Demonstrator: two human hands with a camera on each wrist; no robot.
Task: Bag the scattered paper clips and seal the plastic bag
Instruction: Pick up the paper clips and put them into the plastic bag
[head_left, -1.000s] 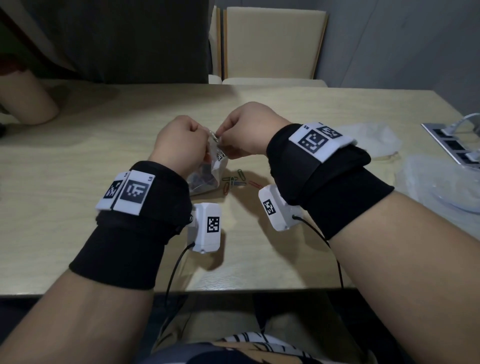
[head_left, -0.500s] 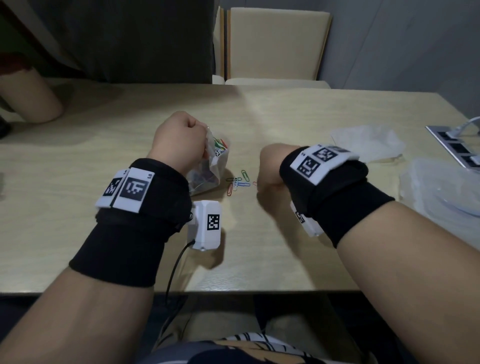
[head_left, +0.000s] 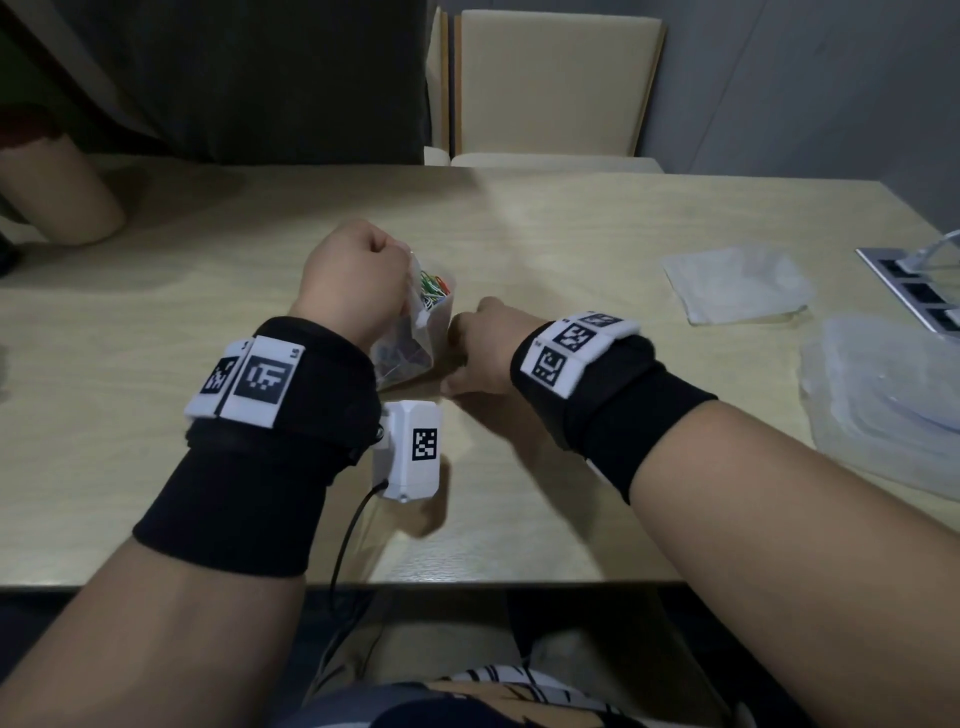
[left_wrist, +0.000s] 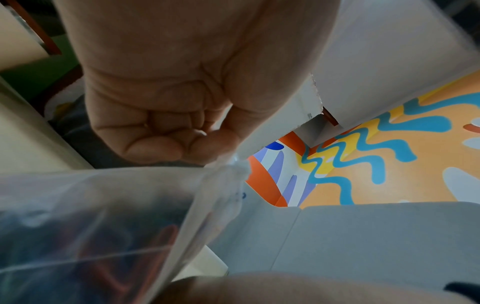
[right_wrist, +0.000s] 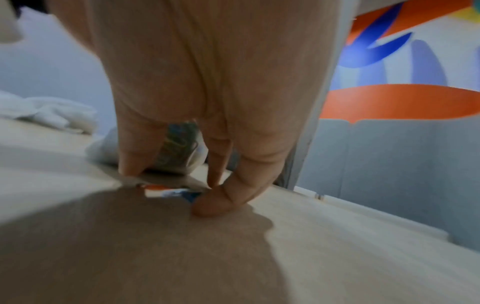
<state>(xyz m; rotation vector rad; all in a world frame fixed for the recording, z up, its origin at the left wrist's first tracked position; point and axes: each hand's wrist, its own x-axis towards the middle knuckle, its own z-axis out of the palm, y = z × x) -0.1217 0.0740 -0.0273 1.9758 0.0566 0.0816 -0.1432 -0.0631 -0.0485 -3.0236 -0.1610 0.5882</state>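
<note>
My left hand (head_left: 400, 270) pinches the top edge of a small clear plastic bag (head_left: 415, 338), which stands on the table (head_left: 208, 467) with its mouth gaping. Coloured paper clips (head_left: 434, 286) show inside it. In the left wrist view the fingers (left_wrist: 161, 139) are curled tight and the bag (left_wrist: 103, 226) hangs below them. My right hand (head_left: 457, 358) lies palm down just right of the bag, hiding the loose clips in the head view. The right wrist view shows the thumb and fingertips (right_wrist: 215, 179) touching down around a few loose clips (right_wrist: 168, 190), orange and blue, flat on the table.
A crumpled clear bag (head_left: 737, 283) lies at the right, with a clear plastic lid (head_left: 883, 395) nearer the edge and a socket panel (head_left: 919, 291) behind it. A chair (head_left: 550, 88) stands beyond the table. Another person's arm (head_left: 57, 197) rests far left.
My right hand left the bag's mouth, dropped to the table and slid left onto the loose clips. My left hand kept its hold and the bag's mouth now gapes.
</note>
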